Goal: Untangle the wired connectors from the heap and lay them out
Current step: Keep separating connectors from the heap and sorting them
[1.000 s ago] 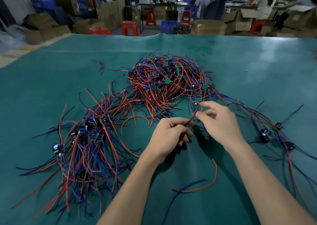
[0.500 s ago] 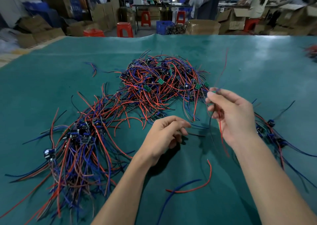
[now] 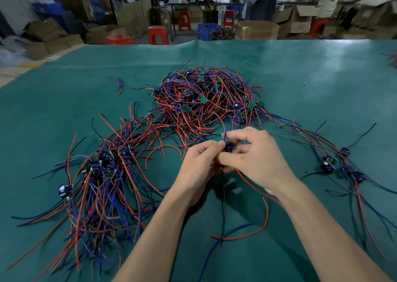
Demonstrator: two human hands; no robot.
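Both hands, left (image 3: 200,161) and right (image 3: 255,155), pinch one connector (image 3: 228,147) above mat (image 3: 322,71), just before heap (image 3: 206,103). Ease blue lead free slowly; no yanking.

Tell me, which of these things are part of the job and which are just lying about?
Part of the job: left hand, right hand, the held connector, the tangled heap, the laid-out bundle, the green table.

Lying about: red stools, cardboard boxes, blue crate.
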